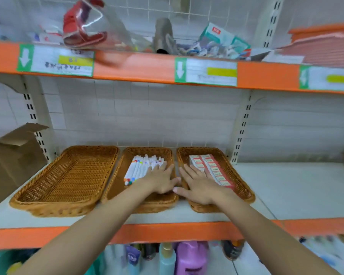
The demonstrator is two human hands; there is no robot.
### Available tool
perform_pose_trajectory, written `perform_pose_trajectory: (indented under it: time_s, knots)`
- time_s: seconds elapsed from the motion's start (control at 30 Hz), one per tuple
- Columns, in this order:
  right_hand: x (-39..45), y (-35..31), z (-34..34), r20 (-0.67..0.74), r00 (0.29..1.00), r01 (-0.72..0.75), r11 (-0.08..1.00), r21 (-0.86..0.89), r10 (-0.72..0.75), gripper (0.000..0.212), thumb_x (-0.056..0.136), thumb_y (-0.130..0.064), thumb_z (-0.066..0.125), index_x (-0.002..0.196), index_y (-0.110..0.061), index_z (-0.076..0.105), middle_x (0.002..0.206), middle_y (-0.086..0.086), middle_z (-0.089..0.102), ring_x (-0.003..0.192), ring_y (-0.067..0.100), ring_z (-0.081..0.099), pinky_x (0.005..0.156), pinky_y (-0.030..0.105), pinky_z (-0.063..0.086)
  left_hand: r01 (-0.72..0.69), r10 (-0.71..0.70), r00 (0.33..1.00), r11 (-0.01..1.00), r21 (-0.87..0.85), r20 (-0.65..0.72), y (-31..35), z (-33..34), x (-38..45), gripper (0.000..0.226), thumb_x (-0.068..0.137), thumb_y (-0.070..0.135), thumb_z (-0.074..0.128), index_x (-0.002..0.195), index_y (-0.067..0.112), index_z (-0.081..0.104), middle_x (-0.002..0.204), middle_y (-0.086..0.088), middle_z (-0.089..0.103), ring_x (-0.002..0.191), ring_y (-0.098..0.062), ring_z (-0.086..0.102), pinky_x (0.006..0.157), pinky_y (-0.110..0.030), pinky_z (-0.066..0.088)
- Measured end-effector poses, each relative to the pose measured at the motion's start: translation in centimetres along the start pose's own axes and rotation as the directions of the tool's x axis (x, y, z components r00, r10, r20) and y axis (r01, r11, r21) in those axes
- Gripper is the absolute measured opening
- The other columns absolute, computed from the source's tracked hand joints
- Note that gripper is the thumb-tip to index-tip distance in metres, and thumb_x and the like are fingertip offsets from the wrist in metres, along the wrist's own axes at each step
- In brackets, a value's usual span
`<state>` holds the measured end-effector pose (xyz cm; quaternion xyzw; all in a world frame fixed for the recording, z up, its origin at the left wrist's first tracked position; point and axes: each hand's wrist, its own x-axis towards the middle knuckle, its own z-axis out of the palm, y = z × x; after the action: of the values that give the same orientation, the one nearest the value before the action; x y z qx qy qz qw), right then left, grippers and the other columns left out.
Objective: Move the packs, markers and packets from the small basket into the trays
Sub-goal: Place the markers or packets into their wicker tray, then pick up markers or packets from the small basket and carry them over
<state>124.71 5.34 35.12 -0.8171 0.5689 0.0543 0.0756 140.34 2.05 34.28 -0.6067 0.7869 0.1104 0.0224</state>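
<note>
At the far left end of the shelf (286, 187) an open cardboard box (12, 155) stands beside the upright. Next to it, near the shelf's front edge, lies the left wicker tray (68, 179), with nothing visible in it. Just beside that is the middle wicker tray (127, 155), holding a bundle of white markers (139, 168) with coloured caps, laid lengthwise. The left hand (159, 180) rests flat, fingers spread, on the near ends of the markers and over the tray's right rim. Close beside it, thumbs almost touching, the right hand (201, 185) lies flat with fingers spread in the right wicker tray (240, 187), fingertips against two rows of red-and-white packs (209, 167). The small basket is not visible. Below the shelf's orange front edge stand bottles (179, 259).
</note>
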Motion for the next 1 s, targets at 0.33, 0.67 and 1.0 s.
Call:
perform_pose_trajectory:
  time_s: [0.33, 0.67, 1.0]
  knots:
    - [-10.0, 8.8, 1.7, -0.031, 0.994, -0.106, 0.992, 0.066, 0.108, 0.084, 0.093, -0.068, 0.026, 0.153, -0.022, -0.011, 0.16, -0.003, -0.019, 0.147, 0.013, -0.017, 0.118, 0.047, -0.009, -0.107, 0.107, 0.994, 0.994, 0.029, -0.017, 13.1, 1.4, -2.8, 0.072, 0.099, 0.057, 0.022, 0.153, 0.02, -0.008, 0.16, -0.004, -0.015, 0.148, -0.023, -0.012, 0.118, -0.045, -0.007]
    - [-15.4, 18.4, 4.5, -0.031, 0.97, -0.231, 0.958, 0.167, 0.24, 0.083, 0.093, -0.068, 0.024, 0.153, -0.025, -0.014, 0.159, -0.003, -0.021, 0.147, 0.013, -0.018, 0.119, 0.047, -0.01, -0.265, 0.266, 0.964, 0.956, 0.126, 0.009, 23.7, 3.5, -0.1, 0.071, 0.101, 0.054, 0.021, 0.153, 0.017, -0.01, 0.159, -0.006, -0.019, 0.147, -0.025, -0.016, 0.118, -0.045, -0.009]
    - [-16.4, 30.3, 2.5, -0.025, 0.904, -0.42, 0.898, 0.128, 0.426, 0.081, 0.095, -0.065, 0.025, 0.153, -0.024, -0.012, 0.16, -0.001, -0.02, 0.148, 0.016, -0.016, 0.118, 0.048, -0.008, -0.404, 0.399, 0.914, 0.91, 0.093, 0.073, 34.0, 3.9, 9.6, 0.072, 0.099, 0.058, 0.02, 0.153, 0.019, -0.011, 0.159, -0.004, -0.018, 0.147, -0.024, -0.014, 0.119, -0.043, -0.009]
